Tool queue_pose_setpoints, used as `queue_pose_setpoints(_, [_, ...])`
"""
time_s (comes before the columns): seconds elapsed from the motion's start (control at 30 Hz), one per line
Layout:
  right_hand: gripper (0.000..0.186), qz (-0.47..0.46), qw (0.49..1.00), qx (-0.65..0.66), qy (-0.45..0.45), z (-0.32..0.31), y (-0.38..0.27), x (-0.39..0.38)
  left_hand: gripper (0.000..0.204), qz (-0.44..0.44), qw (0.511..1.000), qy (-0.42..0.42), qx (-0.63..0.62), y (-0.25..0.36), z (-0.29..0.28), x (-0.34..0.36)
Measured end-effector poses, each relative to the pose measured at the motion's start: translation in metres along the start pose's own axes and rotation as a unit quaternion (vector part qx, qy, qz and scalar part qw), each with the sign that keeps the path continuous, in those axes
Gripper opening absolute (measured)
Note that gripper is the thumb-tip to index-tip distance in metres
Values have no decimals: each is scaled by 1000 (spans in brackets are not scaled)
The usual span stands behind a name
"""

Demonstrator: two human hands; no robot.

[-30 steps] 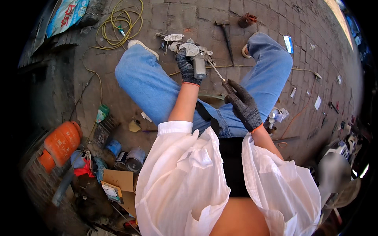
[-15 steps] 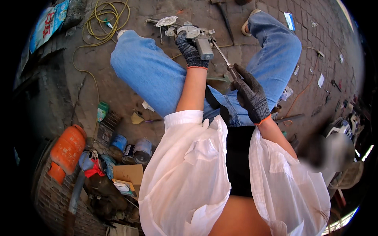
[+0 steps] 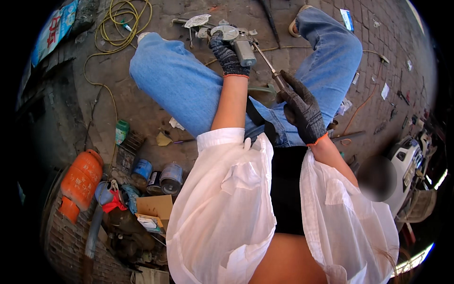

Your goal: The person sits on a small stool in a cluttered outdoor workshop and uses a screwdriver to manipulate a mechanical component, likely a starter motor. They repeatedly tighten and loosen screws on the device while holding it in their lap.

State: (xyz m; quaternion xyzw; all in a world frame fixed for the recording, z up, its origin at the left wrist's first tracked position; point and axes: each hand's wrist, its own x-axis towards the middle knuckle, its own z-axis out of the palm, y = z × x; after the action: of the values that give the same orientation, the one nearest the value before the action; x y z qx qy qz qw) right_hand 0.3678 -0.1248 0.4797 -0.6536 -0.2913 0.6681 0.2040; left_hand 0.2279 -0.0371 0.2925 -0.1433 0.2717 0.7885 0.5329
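My left hand point(image 3: 228, 57), in a dark grey knit work glove, is closed around a car window motor assembly. It has a silver cylindrical motor point(image 3: 245, 53), a round metal housing point(image 3: 225, 32) and bracket parts stretching to the left. A screwdriver point(image 3: 266, 60) with a long metal shaft and brown handle is in my right hand point(image 3: 303, 105), gloved the same way. Its tip meets the assembly just right of the motor; the exact contact point is too small to make out. My right fingers lie along the handle. Both hands are between my spread knees, above the brick floor.
A coiled yellow hose point(image 3: 124, 23) lies at the far left, its line running along the floor. Beyond the assembly is a dark-handled tool point(image 3: 269, 21). An orange gas cylinder point(image 3: 82, 180), paint cans point(image 3: 170, 177) and an open cardboard box point(image 3: 155, 207) stand at my left. Small debris lies at right.
The whole view has shifted slightly. Both hands keep their hold on the motor assembly and screwdriver, and the tip stays beside the motor. Otherwise little differs.
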Motion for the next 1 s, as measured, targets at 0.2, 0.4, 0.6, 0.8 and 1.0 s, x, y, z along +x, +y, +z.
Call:
queue_pose_setpoints(0.2, [47,-4,1000,-15,-3,1,1,-3,21,-51,998,20,1,4,3,-4])
queue_pose_setpoints(0.4, [48,-1,1000,2,-4,2,4,-1,22,-51,998,38,4,3,6,-5])
queue_pose_setpoints(0.6, [29,128,905,392,-109,0,7,4,22,-42,999,-10,-11,1,-5,2])
queue_pose_setpoints(0.8, [28,165,828,508,-171,9,2,3,21,-13,1000,-8,23,-1,-3,1])
queue_pose_setpoints(1.0, [17,113,923,354,-101,27,-2,0,20,-21,1000,-5,2,-1,-7,0])
